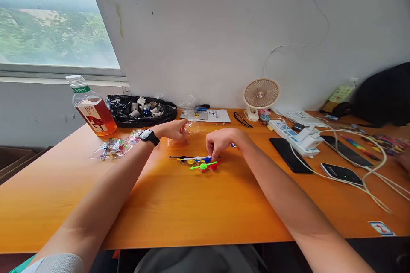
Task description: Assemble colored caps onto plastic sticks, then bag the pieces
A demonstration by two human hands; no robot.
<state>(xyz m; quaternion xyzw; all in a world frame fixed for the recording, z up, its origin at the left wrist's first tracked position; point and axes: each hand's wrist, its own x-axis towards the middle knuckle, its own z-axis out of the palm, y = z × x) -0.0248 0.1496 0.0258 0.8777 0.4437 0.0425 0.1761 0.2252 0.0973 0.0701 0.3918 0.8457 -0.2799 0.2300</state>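
My right hand [221, 141] hovers with curled fingers over a cluster of small colourful plastic toy pieces [200, 162] on the orange table [179, 204], its fingertips pinching one piece at the cluster's right end. My left hand [174, 130], with a black smartwatch [148, 135] on the wrist, reaches further back and grips a clear plastic bag [194, 128] lying on the table. A second clear bag of colourful pieces [117, 147] lies to the left of my left forearm.
A bottle of amber drink [91, 108] and a black bag of small parts [141, 110] stand at the back left. A small fan [260, 96], power strip [296, 136], three phones [290, 154] and white cables [368, 170] crowd the right. Another person's fingers [404, 162] show at the right edge.
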